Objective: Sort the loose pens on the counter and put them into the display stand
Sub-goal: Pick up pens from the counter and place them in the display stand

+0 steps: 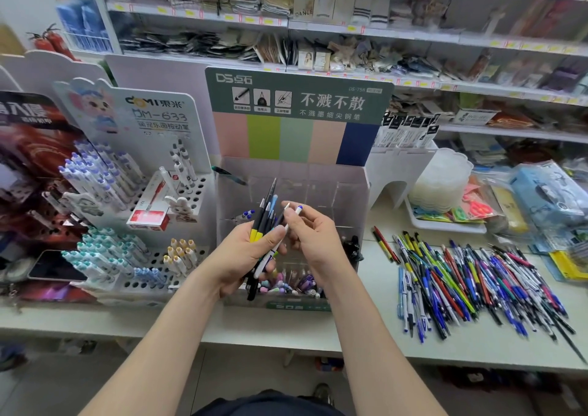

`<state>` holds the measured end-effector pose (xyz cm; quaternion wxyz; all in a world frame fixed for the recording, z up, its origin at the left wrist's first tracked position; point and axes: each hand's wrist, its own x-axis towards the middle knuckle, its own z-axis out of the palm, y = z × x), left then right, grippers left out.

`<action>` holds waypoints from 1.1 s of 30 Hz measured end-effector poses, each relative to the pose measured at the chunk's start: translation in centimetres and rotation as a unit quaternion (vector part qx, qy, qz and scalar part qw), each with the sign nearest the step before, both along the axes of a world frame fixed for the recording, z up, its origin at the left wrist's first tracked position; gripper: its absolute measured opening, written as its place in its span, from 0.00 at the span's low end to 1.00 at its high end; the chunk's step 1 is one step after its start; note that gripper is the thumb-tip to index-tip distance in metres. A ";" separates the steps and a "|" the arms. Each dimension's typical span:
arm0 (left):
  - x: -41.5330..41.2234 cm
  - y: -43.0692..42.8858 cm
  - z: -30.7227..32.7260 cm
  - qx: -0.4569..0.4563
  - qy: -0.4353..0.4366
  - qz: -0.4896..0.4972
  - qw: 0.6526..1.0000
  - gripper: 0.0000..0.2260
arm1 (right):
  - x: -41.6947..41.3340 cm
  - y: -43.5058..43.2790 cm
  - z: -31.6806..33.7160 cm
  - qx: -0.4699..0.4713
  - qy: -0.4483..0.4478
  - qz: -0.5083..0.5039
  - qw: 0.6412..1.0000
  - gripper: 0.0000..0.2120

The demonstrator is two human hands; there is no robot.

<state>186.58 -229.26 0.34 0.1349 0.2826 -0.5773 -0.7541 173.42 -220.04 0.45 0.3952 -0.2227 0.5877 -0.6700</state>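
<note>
Left of the display stand (361, 193), a white rack (194, 193) holds capped pens. In front of the stand, the left hand (245, 258) has its fingers wrapped round a bundle of pens (265, 217), tips pointing up. Just beside it, the right hand (315, 239) pinches the top of a white pen (298, 210) between its fingertips. Right of the stand, the loose pens (477, 285) lie heaped on the counter (286, 329).

I see bright, even light from above, with only soft shadows. The shelves (413, 34) at the back look blurry. The edges bend and curve.
</note>
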 end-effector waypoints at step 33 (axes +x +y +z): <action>6.4 -5.7 -1.4 0.060 0.019 0.113 0.992 0.06 | 2.0 -9.6 -3.2 0.171 0.558 0.046 0.811 0.15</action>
